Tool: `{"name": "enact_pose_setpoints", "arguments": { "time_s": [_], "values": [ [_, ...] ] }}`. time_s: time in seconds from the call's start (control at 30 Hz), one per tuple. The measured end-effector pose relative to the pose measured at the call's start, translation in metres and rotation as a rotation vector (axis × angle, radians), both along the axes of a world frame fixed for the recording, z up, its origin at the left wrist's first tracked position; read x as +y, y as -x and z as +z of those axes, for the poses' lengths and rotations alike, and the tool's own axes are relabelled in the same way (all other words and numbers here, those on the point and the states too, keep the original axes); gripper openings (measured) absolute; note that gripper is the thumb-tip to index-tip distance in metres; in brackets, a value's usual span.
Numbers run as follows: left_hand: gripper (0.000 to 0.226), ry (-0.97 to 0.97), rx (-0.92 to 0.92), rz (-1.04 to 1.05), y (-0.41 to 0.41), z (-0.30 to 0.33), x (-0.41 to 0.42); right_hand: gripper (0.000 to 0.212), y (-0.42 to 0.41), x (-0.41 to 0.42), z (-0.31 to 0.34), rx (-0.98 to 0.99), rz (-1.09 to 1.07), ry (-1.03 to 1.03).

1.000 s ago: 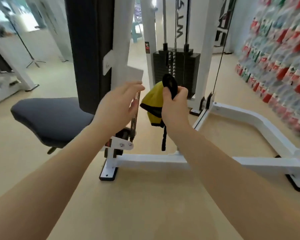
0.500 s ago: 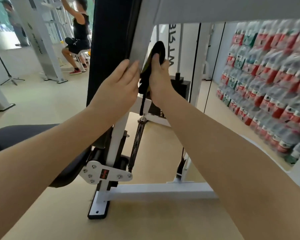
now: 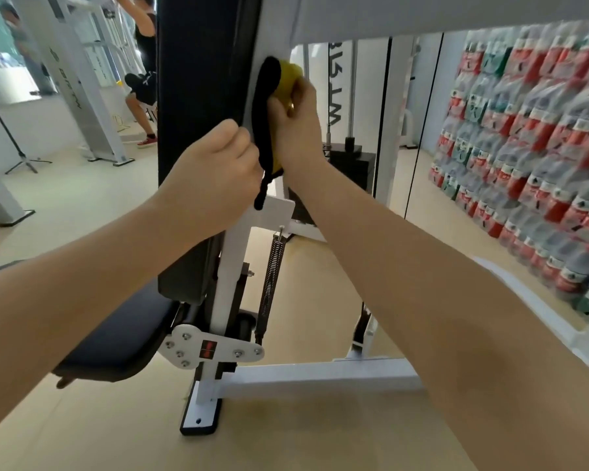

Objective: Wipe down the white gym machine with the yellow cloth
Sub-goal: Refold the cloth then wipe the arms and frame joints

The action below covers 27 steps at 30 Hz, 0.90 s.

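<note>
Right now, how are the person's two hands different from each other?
The right hand grips the yellow cloth and presses it on the white upright post; the left hand holds no cloth that I can see. The right hand sits higher up the post, the left hand lower, beside the black back pad. The left hand's fingers are curled like a fist. Both are bare and close to the post.

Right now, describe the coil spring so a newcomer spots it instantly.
Start at the white gym machine's upright post beside the black back pad. Just right of the post, below the right hand gripping the yellow cloth, hangs the dark metal coil spring. It is the only thin, ribbed, slightly slanted piece among smooth white bars.
</note>
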<state>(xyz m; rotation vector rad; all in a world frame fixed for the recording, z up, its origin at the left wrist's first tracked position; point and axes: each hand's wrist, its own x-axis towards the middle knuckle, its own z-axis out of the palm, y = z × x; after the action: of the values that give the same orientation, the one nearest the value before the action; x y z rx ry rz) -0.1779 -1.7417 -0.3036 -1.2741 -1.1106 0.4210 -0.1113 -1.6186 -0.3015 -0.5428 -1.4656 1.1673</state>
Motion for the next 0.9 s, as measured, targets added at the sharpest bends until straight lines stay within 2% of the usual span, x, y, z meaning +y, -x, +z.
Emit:
{"name": "enact_pose_setpoints", "arguments": {
  "time_s": [0.1,0.3,0.4,0.53,0.6,0.77,0.9],
  "values": [
    [0.019,0.008,0.008,-0.001,-0.007,0.012,0.005,0.049,-0.001,0.014,0.019,0.023,-0.018,-0.046],
    [0.028,0.032,0.044,0.085,-0.008,0.008,0.008,0.060,0.015,0.007,-0.030,-0.093,0.141,-0.008],
    [0.033,0.032,0.056,0.100,-0.011,0.007,0.009,0.054,0.011,0.007,-0.027,-0.137,0.130,-0.016],
    [0.018,0.083,-0.028,0.122,-0.013,-0.004,0.003,0.054,0.003,0.013,0.012,-0.038,0.073,-0.054],
    [0.016,0.126,-0.077,0.151,-0.012,-0.017,-0.004,0.056,0.002,0.008,0.012,-0.086,0.020,-0.113],
    [0.009,0.264,-0.142,0.197,-0.008,-0.054,-0.020,0.052,0.003,-0.006,-0.067,-0.374,-0.035,-0.283],
    [0.019,0.317,-0.196,0.312,-0.002,-0.083,-0.030,0.046,0.014,-0.011,-0.115,-0.503,-0.222,-0.534]
  ]
}}
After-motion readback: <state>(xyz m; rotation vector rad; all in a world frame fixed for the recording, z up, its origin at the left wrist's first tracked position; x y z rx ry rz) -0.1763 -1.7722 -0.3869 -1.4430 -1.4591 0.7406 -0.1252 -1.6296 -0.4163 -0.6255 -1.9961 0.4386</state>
